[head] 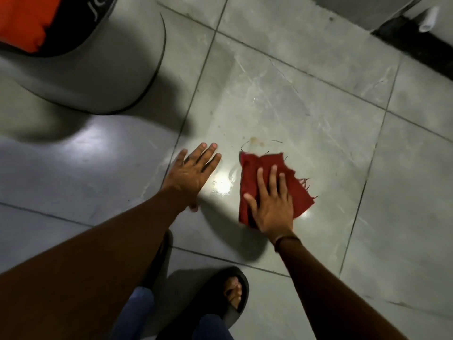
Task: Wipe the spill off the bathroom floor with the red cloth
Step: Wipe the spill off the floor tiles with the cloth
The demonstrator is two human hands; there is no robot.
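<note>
The red cloth (255,168), frayed at its edges, lies flat on the grey tiled floor (306,99). My right hand (272,204) presses down on it, palm flat and fingers spread over the fabric. A small yellowish stain (255,141) sits on the tile just beyond the cloth's far edge. Wet shine and droplets (221,186) glisten between my two hands. My left hand (193,170) rests flat on the floor to the left of the cloth, fingers apart, holding nothing.
A large grey bin (98,69) with an orange cloth (27,18) on top stands at the upper left. A dark threshold and a white pipe end (429,20) are at the upper right. My foot in a black sandal (232,293) is near the bottom.
</note>
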